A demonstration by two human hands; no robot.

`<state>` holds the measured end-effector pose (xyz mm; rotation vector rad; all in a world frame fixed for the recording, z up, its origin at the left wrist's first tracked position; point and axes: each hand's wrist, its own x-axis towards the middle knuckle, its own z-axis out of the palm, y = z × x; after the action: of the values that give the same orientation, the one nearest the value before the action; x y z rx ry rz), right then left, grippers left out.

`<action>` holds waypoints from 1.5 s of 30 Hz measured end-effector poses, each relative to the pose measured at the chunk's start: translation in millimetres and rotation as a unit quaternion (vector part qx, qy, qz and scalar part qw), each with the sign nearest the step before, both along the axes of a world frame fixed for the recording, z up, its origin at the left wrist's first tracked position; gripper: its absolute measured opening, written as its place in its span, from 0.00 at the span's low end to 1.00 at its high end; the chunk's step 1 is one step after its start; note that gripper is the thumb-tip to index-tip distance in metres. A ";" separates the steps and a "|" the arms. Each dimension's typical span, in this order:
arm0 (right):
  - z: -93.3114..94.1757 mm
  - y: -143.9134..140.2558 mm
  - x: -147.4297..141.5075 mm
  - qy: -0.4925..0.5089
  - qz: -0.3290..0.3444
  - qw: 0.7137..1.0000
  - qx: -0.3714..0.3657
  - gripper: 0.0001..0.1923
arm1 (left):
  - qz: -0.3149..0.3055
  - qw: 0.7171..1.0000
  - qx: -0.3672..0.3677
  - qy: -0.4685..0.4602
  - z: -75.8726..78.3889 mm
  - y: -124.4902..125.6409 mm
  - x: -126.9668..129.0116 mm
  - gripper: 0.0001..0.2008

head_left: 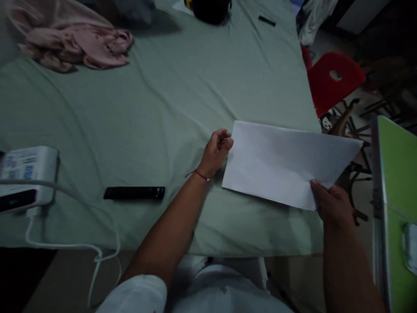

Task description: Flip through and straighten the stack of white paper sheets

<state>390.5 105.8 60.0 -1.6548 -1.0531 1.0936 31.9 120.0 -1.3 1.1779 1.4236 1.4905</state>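
A white sheet of paper [286,163] lies partly over the right edge of a table covered with a pale green cloth [169,100]. My right hand [332,204] grips the sheet's near right edge, thumb on top. My left hand [216,150], with a red thread around the wrist, has its fingers curled at the sheet's left edge, touching it near the upper left corner.
A black remote-like bar [134,193] lies left of my left arm. A white device [28,176] with a white cable [71,243] sits at the left edge. A pink garment [74,43] is at the back left, a black object [210,9] at the back. A red chair [332,78] and a green panel [399,204] stand on the right.
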 end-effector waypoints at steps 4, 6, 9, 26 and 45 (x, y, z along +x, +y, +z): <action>-9.5 17.1 -12.4 0.014 0.012 0.998 0.054 0.19 | -0.099 0.993 -0.052 -0.041 1.9 -4.2 4.2 0.34; -18.1 27.8 -19.9 0.021 0.021 0.996 0.078 0.19 | -0.120 0.989 -0.073 -0.048 1.7 -5.7 3.3 0.32; -35.7 40.2 -31.1 -0.004 0.042 0.994 0.104 0.21 | -0.098 0.991 -0.083 -0.033 0.4 -6.7 0.6 0.30; -73.8 41.4 -32.8 0.007 0.055 0.993 0.107 0.23 | -0.023 0.994 -0.072 0.082 1.0 -8.5 -12.3 0.20; -61.6 32.4 -37.1 0.013 0.122 0.984 0.127 0.19 | -0.044 0.993 -0.042 0.105 2.2 -13.1 -24.1 0.21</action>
<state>353.4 138.3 -1.6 -1.3315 -1.3452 1.0819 7.8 106.9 0.9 1.3584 1.5370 1.2633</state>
